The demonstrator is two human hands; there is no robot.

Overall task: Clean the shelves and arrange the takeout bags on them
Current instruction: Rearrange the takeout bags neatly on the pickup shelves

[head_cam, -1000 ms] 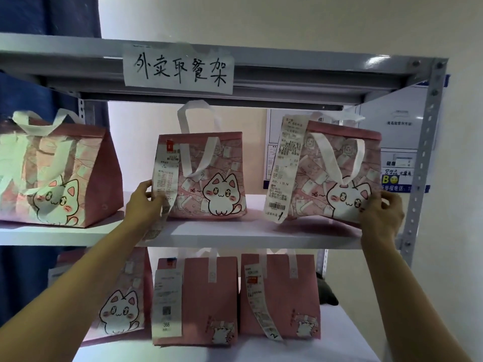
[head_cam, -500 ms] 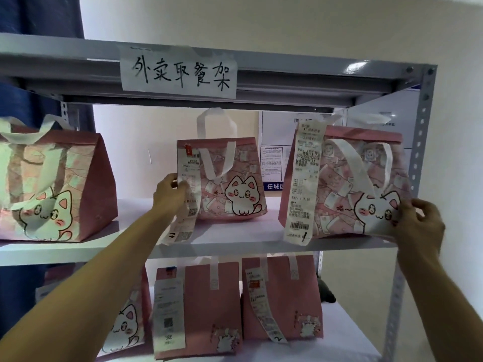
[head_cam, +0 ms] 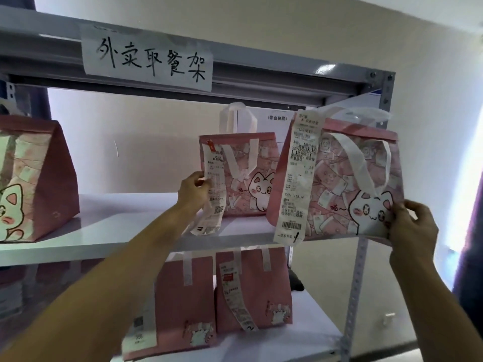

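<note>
— Where is the soft pink cat-print fabric takeout bag (head_cam: 337, 184) sitting?

— At the white middle shelf's (head_cam: 125, 231) right front edge; right hand (head_cam: 411, 226) fingers are pinching its floppy lower corner.

— And the left hand (head_cam: 194, 192)?

— Its fingers are closing on the back bag's paper receipt (head_cam: 213, 194).

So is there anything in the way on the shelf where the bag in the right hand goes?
Nothing visible blocks it. The right hand holds the right bag at the shelf's right end, overlapping the middle bag that the left hand touches. Between that one and the left bag, the shelf is bare.
</note>
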